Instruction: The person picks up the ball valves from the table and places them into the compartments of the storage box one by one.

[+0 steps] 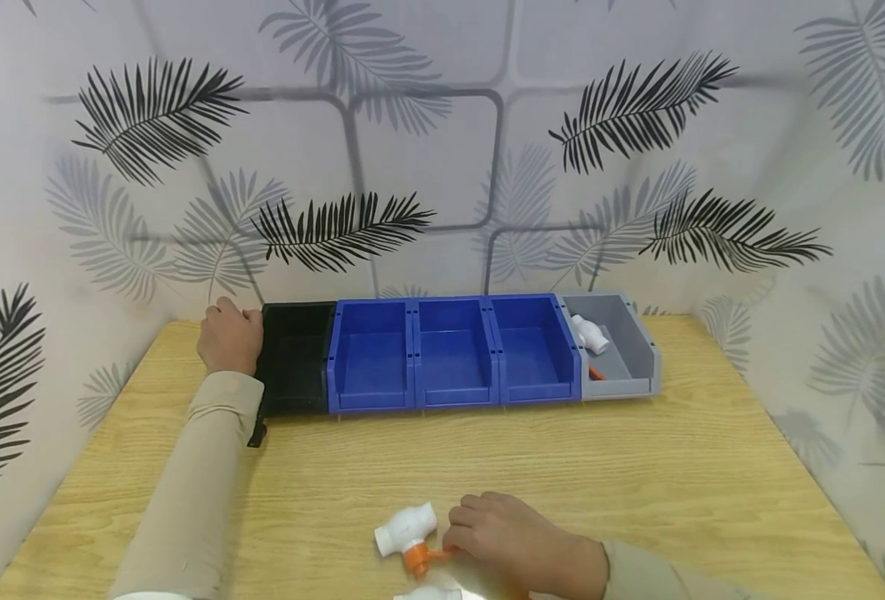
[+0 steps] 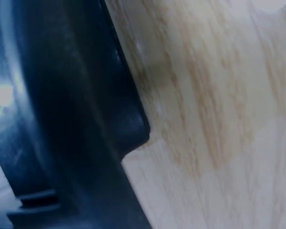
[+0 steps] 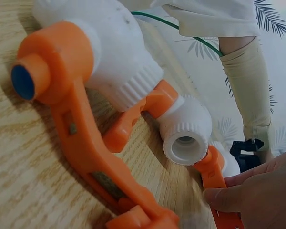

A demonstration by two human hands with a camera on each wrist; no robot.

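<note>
My right hand [image 1: 504,533] pinches the orange handle of a white ball valve [image 1: 407,529] lying on the table. In the right wrist view, thumb and forefinger close on that handle [image 3: 220,204]. Two more white valves with orange handles lie nearer the camera: a large one [image 3: 121,47] and one with its round socket facing me [image 3: 193,124]. At the far left, my left hand [image 1: 228,337] grips the back left side of a black bin [image 1: 292,367], its fingertips hidden. The black bin's wall [image 2: 66,114] fills much of the left wrist view.
Three blue bins [image 1: 453,396] stand in a row between the black bin and a grey bin [image 1: 645,385]. Inside the grey bin lies a white valve [image 1: 591,335] with an orange part. Behind the wooden table [image 1: 562,450] hangs a leaf-patterned backdrop [image 1: 427,167].
</note>
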